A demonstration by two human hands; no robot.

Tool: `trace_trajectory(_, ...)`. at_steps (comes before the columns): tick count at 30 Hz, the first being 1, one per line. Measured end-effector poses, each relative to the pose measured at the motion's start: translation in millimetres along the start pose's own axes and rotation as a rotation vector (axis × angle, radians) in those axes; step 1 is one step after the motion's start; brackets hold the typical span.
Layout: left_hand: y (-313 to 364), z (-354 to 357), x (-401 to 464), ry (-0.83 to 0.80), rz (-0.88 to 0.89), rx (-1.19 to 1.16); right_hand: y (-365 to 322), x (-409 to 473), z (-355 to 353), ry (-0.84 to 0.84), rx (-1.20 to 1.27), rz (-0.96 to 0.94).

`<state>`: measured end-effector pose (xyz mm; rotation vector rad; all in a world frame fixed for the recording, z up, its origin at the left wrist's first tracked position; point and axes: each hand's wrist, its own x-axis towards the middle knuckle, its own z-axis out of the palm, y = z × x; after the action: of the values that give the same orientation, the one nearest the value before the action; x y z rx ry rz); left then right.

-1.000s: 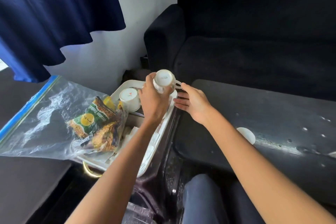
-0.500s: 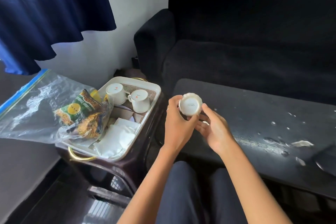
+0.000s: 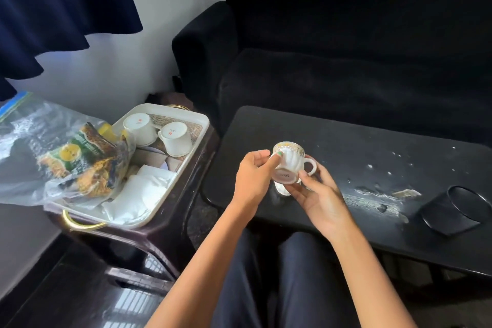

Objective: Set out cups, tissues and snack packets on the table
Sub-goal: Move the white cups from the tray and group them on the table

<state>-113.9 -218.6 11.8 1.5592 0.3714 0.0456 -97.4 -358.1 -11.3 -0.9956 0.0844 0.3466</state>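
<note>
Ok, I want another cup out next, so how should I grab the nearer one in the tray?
The nearer cup stands upside down, base up, its handle towards the other cup. Probably best to come from above and right, fingers around its free wall; the handle side looks crowded.

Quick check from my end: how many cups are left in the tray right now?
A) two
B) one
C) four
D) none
A: two white cups lie upside down in the tray, while a third cup is held by both hands over the black table.
</note>
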Motion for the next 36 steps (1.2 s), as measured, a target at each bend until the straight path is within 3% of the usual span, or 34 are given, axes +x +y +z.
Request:
trace_trajectory(3,4,1,-1,-0.148,-0.042,0.023,-5,-2,-10,-0.024,-0.011,-0.021)
trace_trajectory(12,2,-2,-4,-0.359,-0.007,0.056,-23,-7,-23,-0.111,-0.194,-0.056)
trace_trajectory(19,-2,7,-5,-0.351,0.064,0.073,-31,-9,-30,-0.071,-0.367,-0.064)
trace_trajectory(23,-4,13,-3,-0.365,0.124,0.108,-40,-9,-40,-0.047,-0.605,-0.096)
trace_trajectory(29,-12,24,8,-0.356,0.266,0.396,-48,-7,-53,-0.037,-0.864,-0.125)
trace_trajectory(36,-24,39,22,-0.315,0.307,0.631,-44,2,-64,0.026,-1.083,-0.207)
